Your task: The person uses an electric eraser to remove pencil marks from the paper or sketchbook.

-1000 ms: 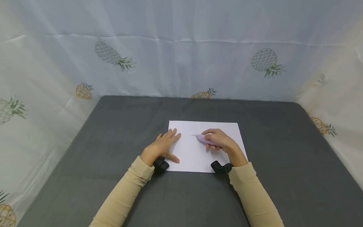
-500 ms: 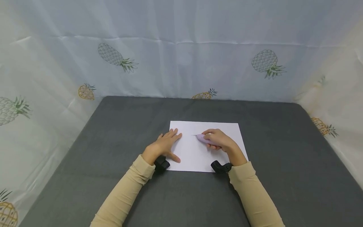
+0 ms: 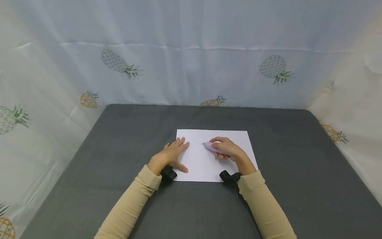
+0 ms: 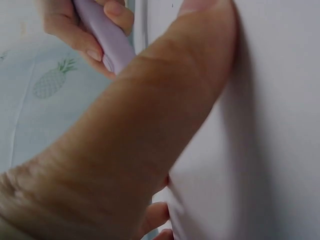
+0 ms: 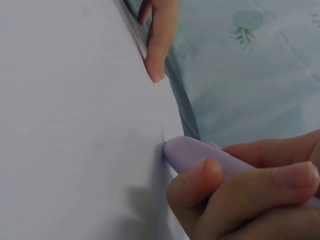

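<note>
A sheet of white paper [image 3: 206, 169] lies on the dark table. My left hand [image 3: 172, 153] rests on its left side, fingers spread, with the thumb near the front edge. My right hand [image 3: 228, 149] grips a thick lilac pen-shaped tool [image 3: 210, 146], fingers curled round its body. In the right wrist view the fine dark tip of the lilac tool [image 5: 192, 154] meets the paper at a short faint line [image 5: 162, 131]. The left wrist view shows my left thumb [image 4: 150, 95] large in front, partly covering the lilac tool [image 4: 107, 35]. The tool's rear end is hidden in my right hand.
The dark grey table [image 3: 143, 126] spreads out around the paper. A pale curtain with printed pineapples [image 3: 185, 73] encloses it at the back and both sides. Black wrist devices [image 3: 229, 176] sit below each hand, close to the paper's front edge.
The tool's tip has shifted very slightly left along the faint line. My left hand keeps its place on the paper. The whole head view has moved a little.
</note>
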Demonstrator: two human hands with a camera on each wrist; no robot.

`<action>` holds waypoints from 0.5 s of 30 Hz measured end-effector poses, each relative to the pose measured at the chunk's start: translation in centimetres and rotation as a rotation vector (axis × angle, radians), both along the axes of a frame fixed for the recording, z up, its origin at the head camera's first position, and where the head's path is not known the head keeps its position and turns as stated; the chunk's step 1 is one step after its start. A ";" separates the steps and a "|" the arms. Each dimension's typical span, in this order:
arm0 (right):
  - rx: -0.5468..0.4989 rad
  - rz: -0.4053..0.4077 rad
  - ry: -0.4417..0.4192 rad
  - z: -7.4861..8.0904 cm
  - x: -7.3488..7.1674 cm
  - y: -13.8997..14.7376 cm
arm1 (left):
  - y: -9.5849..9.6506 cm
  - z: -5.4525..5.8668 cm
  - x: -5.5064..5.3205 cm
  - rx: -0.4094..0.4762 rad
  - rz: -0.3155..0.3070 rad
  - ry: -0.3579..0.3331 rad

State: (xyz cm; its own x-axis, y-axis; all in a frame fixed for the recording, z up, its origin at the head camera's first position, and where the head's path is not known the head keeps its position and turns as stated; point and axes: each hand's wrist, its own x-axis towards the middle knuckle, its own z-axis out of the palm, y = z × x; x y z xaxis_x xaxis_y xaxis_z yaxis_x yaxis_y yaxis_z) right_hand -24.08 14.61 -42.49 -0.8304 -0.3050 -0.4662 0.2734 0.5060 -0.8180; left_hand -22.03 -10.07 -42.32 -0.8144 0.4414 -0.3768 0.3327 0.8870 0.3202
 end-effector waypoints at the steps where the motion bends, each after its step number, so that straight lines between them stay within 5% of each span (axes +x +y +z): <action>1: -0.005 0.005 -0.001 0.0 0.0 0.0 | -0.1 0.0 0.0 -0.001 0.000 0.001; 15: 0.037 0.004 0.004 0.3 0.1 0.2 | -0.2 -0.2 0.0 -0.004 -0.007 0.000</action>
State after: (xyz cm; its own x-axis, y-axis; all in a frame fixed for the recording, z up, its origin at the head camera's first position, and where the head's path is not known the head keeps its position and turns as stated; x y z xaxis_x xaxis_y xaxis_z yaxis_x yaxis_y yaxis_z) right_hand -24.00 14.85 -42.21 -0.8310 -0.2914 -0.4739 0.2678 0.5371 -0.7999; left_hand -22.06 -10.31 -42.48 -0.8114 0.4453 -0.3786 0.3385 0.8860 0.3168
